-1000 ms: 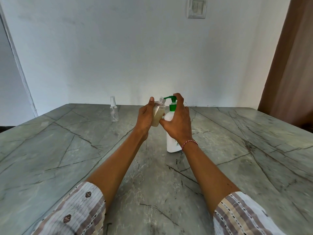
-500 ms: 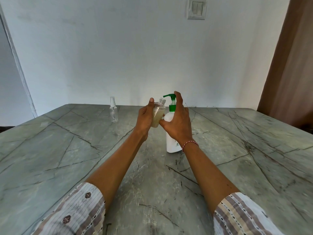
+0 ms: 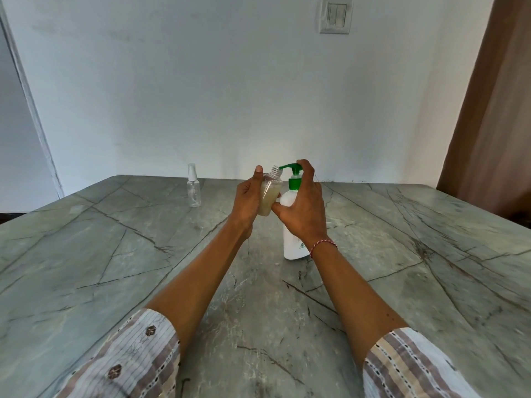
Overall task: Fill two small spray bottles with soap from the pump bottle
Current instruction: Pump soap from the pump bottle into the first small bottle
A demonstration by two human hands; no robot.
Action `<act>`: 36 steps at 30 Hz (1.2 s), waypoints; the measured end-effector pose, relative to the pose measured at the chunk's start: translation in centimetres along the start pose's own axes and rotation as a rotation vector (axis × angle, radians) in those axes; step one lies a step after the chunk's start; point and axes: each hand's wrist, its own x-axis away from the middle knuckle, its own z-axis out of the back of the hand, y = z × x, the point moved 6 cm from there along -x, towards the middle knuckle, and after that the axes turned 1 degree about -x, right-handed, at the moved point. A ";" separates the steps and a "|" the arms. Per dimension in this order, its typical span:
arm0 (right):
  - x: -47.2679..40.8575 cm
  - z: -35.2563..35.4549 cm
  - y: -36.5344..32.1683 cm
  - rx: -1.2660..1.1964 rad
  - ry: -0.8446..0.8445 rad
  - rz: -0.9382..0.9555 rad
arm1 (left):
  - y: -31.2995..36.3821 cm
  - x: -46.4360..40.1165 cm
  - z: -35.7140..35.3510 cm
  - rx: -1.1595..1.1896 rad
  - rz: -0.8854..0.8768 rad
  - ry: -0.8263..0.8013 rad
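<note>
A white pump bottle (image 3: 293, 245) with a green pump head (image 3: 293, 168) stands on the marble table (image 3: 115, 268). My left hand (image 3: 247, 199) grips a small clear bottle (image 3: 270, 193), uncapped and tilted, holding yellowish soap, its open neck just under the green nozzle. My right hand (image 3: 301, 208) wraps the pump bottle's upper part, with a finger on top of the pump head. A second small clear spray bottle (image 3: 193, 186), capped with its sprayer, stands apart at the back left.
A white wall with a light switch (image 3: 335, 15) rises behind the table's far edge. A brown curtain (image 3: 494, 110) hangs at the right. Striped sleeves cover both my upper forearms.
The pump head rose and has come back down a little under my right finger. The small bottle stays at the nozzle. Both hands keep their places.
</note>
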 end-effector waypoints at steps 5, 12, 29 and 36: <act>0.0 0.2 0.0 0.001 -0.002 -0.006 | -0.2 -0.1 -0.1 -0.012 -0.002 0.002; -0.1 0.1 -0.1 0.003 -0.031 -0.020 | -0.2 -0.2 0.1 -0.011 0.011 0.006; 0.0 0.1 -0.2 0.001 -0.020 -0.007 | -0.4 -0.3 0.1 0.000 0.022 0.012; -0.1 -0.1 -0.2 0.018 -0.045 -0.003 | -0.1 -0.1 0.0 0.007 0.016 -0.001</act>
